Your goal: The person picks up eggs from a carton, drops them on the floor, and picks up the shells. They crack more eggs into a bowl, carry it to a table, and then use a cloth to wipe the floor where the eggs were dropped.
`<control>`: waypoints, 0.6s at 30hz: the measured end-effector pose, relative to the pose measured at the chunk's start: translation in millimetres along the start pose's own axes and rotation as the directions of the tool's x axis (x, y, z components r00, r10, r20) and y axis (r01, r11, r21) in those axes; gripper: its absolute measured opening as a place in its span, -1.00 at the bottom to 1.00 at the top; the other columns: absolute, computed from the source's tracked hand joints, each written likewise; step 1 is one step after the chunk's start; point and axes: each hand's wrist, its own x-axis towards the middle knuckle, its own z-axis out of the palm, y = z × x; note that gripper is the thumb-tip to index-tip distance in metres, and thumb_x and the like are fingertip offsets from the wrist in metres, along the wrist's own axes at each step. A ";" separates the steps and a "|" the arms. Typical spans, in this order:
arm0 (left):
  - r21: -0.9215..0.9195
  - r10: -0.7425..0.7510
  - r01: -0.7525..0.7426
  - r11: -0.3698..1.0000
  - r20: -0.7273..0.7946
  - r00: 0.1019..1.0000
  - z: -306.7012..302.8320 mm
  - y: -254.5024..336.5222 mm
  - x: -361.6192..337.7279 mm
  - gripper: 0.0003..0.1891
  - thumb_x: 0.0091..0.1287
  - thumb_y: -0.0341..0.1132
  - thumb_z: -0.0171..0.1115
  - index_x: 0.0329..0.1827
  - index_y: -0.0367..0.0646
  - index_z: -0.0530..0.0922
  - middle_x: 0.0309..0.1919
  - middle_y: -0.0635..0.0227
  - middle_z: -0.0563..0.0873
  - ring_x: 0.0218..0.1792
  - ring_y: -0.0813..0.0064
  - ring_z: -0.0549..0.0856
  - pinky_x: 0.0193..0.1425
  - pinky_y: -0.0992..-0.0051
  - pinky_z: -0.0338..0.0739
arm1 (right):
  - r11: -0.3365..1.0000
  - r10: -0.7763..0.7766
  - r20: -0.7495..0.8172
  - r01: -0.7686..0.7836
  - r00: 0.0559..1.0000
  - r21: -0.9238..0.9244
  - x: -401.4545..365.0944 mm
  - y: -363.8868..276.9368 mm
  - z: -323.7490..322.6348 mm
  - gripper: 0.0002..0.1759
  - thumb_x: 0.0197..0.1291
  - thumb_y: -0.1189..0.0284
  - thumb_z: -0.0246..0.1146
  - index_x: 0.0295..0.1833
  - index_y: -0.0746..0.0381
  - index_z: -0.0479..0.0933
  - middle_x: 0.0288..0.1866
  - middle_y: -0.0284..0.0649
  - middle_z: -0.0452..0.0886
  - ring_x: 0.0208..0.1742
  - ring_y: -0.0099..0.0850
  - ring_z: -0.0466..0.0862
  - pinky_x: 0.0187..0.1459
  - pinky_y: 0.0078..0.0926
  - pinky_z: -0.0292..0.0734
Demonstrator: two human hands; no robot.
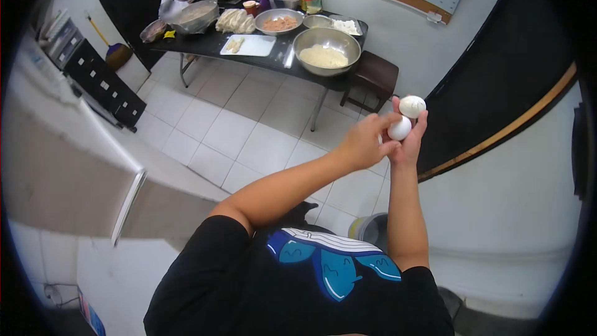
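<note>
Two white eggs are held up together at the right of the head view. The upper egg (412, 107) rests between the raised fingers of my right hand (409, 149). The lower egg (400, 128) sits in that same palm, touching or nearly touching the upper one. From the left, my left hand (365, 142) reaches across with curled fingers, thumb and fingertips at the lower egg. The upper egg shows faint dark marks on its shell. Parts of both eggs are hidden behind fingers.
A black table (205, 43) ahead carries a steel bowl of pale crumbs (323, 57), a bowl of pinkish filling (279, 23) and a white tray (264, 45). A brown stool (376, 74), grey bucket (375, 230) and seated person (177, 3) are nearby.
</note>
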 end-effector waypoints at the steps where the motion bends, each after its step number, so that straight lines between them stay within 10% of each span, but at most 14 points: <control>1: 0.050 -0.029 0.029 0.998 0.006 1.000 -3.7 -19.5 17.6 -0.49 -0.03 -0.25 0.39 0.04 -0.05 0.47 -0.32 0.21 0.59 -0.29 0.23 0.58 -0.18 0.33 0.48 | 1.000 -0.008 0.049 0.009 0.999 -0.021 25.5 9.1 -0.9 -0.44 0.23 -0.16 -0.12 0.11 0.01 0.36 0.03 -0.24 0.55 -0.24 -0.36 0.60 -0.41 -0.45 0.55; 11: 0.252 -0.138 0.097 0.963 0.151 0.979 -60.2 -261.7 208.5 -0.42 -0.09 -0.13 0.38 0.05 -0.09 0.47 -0.27 0.10 0.63 -0.22 0.12 0.63 -0.13 0.29 0.50 | 0.999 -0.044 0.117 0.047 0.992 -0.026 318.0 130.9 -13.4 -0.37 0.25 -0.12 -0.13 0.07 0.22 0.38 -0.02 -0.15 0.56 -0.06 -0.28 0.57 -0.02 -0.30 0.54; 18: 0.019 -0.353 0.352 0.936 0.032 0.935 -133.0 -407.7 310.9 -0.44 -0.05 -0.13 0.38 0.06 -0.10 0.49 -0.21 0.12 0.65 -0.19 0.28 0.65 -0.10 0.40 0.50 | 0.997 0.057 0.164 -0.048 0.985 -0.062 504.9 214.5 23.8 -0.36 0.25 -0.12 -0.10 0.10 0.24 0.34 -0.01 -0.09 0.54 0.06 -0.22 0.53 -0.01 -0.27 0.53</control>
